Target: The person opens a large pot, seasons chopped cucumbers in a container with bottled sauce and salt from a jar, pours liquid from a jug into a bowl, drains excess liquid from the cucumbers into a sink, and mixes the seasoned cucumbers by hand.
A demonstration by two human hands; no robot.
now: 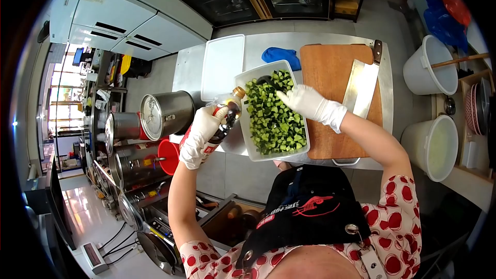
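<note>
A white-gloved left hand point(206, 129) is wrapped round a large bottle of dark liquid point(226, 121), which is tilted with its gold-coloured neck at the left rim of a white tub point(304, 147). Chopped green cucumber pieces point(276, 129) fill the tub. Over the tub's right side is my right hand point(305, 102), also gloved, with its fingers closed at the handle end of a black spoon point(264, 80). The spoon's bowl lies on the pieces near the tub's upper end. Part of the handle is hard to make out.
A brown cutting board point(323, 72) with a large cleaver point(360, 88) lies right of the tub. Beyond are a blue cloth point(281, 58) and a white tray point(223, 64). Metal pots point(173, 116) and a red bucket point(169, 156) stand left, white buckets point(431, 142) right.
</note>
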